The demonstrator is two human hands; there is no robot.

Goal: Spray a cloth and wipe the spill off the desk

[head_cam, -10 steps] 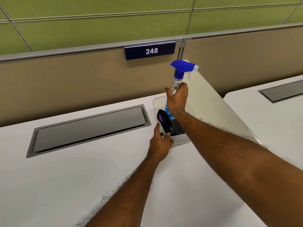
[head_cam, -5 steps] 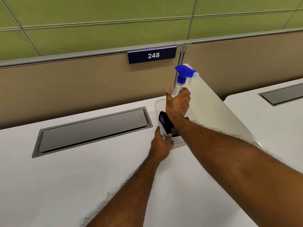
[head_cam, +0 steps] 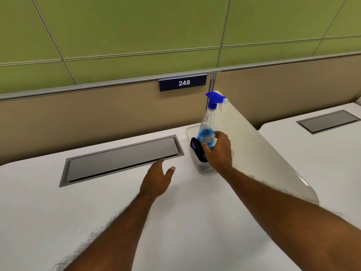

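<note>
A clear spray bottle (head_cam: 208, 122) with a blue trigger head and blue liquid stands upright in a clear plastic tub (head_cam: 201, 167) at the back of the white desk (head_cam: 195, 212). A dark cloth (head_cam: 196, 147) with a purple patch is tucked in the tub, left of the bottle. My right hand (head_cam: 219, 151) hovers at the bottle's lower part and the tub's front, fingers spread and not closed around anything. My left hand (head_cam: 157, 178) lies open over the desk, left of the tub, holding nothing. I see no spill on the desk.
A grey cable-tray lid (head_cam: 122, 159) is set into the desk behind my left hand. A translucent divider panel (head_cam: 259, 153) stands just right of the tub. A tan partition with a "248" sign (head_cam: 182, 82) runs along the back. Another desk (head_cam: 322, 153) lies to the right.
My right hand let go of the bottle's neck and dropped to its base; the bottle now stands in the tub. My left hand left the tub's front and moved left, open.
</note>
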